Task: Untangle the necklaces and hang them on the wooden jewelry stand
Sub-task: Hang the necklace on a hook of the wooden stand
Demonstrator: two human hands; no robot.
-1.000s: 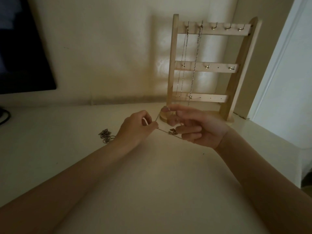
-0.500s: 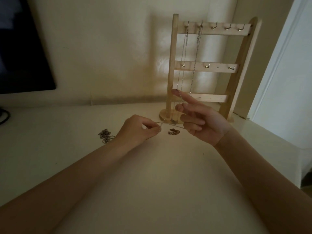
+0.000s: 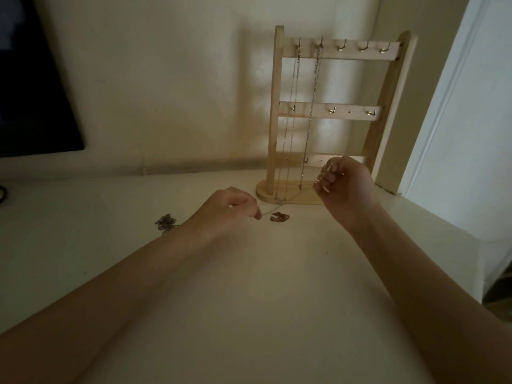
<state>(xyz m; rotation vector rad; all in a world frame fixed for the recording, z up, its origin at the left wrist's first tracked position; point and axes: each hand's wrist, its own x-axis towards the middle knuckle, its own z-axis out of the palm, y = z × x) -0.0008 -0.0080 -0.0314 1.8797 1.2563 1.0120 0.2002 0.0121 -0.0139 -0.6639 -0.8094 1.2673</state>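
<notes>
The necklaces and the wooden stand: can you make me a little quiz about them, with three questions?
1. True or false: two necklaces already hang from the top row of the wooden stand.
2. How many top-row hooks are bare? A) one B) three C) five
3. Fill in: the thin chain stretches from the left hand to the ____ hand.

Key: 1 true. 2 B, the three rightmost. 3 right. Extra: two small chain heaps lie on the table.

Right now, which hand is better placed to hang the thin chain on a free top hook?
Right hand: it is raised beside the wooden jewelry stand; left hand is low.
</notes>
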